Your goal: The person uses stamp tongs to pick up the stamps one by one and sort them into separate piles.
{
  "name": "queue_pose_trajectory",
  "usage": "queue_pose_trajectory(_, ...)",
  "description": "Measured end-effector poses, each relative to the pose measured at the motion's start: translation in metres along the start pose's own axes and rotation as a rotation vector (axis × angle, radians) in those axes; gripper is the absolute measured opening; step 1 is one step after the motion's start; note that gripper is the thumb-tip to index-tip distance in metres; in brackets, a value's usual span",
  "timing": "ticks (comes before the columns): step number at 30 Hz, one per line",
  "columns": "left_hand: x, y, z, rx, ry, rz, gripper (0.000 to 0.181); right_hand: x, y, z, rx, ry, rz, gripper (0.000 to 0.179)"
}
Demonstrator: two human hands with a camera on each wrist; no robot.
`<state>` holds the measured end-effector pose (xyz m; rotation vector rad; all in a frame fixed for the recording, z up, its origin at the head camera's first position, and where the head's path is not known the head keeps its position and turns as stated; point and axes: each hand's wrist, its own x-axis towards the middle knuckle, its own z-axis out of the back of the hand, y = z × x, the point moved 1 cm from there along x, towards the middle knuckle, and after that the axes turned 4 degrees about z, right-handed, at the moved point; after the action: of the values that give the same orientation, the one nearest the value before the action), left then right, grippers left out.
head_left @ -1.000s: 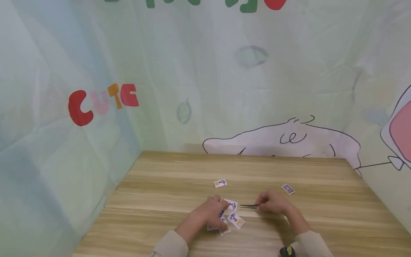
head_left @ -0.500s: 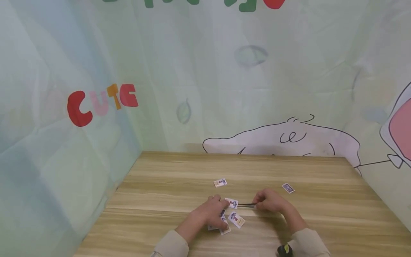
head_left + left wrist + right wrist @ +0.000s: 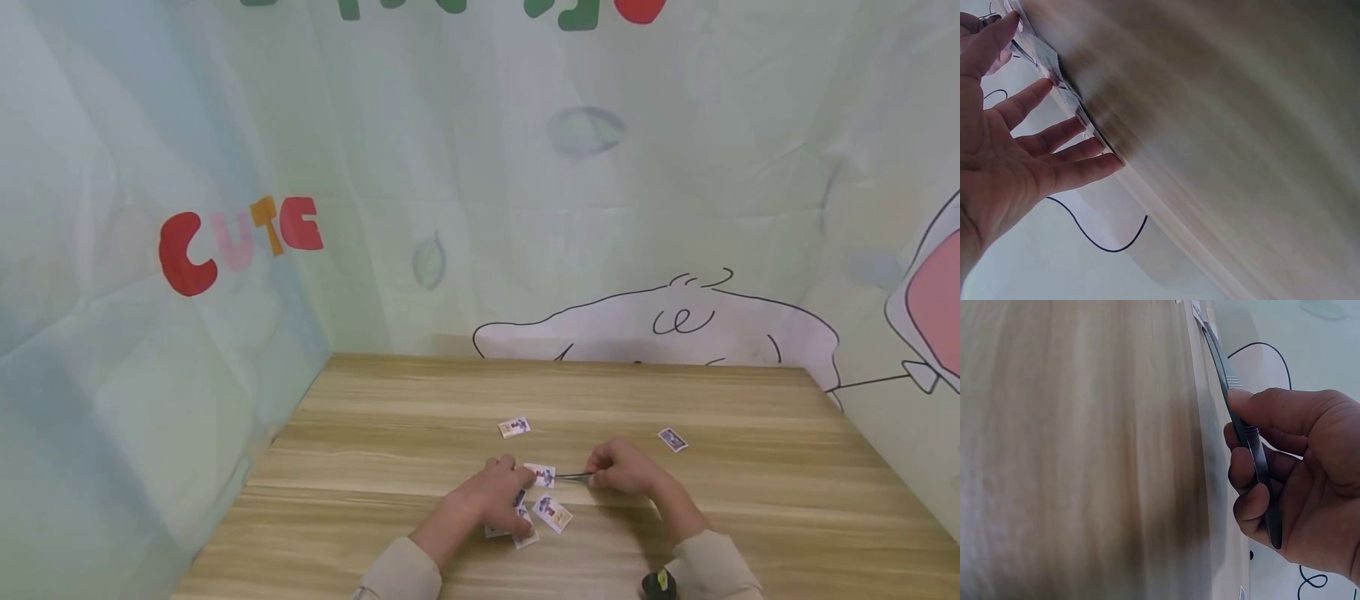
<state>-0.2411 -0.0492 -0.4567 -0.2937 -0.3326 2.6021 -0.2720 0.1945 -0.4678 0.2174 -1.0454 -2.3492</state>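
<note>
Right hand [image 3: 626, 468] grips tweezers [image 3: 1261, 461], tips meeting a card [image 3: 544, 477]; left hand [image 3: 495, 497], fingers spread, touches cards, presumably steadying them.

Right sleeve [image 3: 717, 570]: pale beige cloth, ends in a broad, nearly straight edge that leaves the right hand [image 3: 626, 468] bare. On the inner flank of the right sleeve: a rounded black fitting [image 3: 655, 587] bears a small yellow-green mark [image 3: 662, 578]. Opposite the right sleeve: the left sleeve [image 3: 402, 570], in matching beige, leaves the left hand [image 3: 498, 497] bare.
</note>
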Motion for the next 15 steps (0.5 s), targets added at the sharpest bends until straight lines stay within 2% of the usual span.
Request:
queue_pose_trajectory(7, -0.0001, -0.0006, 0.0012, 0.017, 0.002, 0.001, 0.072, 0.0003, 0.0001, -0.0015, -0.03, -0.021, 0.007, 0.005)
queue_pose_trajectory(15, -0.0044, 0.0005, 0.0046, -0.008, -0.023, -0.031, 0.071, -0.0041, 0.0047, -0.0015, -0.011, -0.041, 0.022, 0.004)
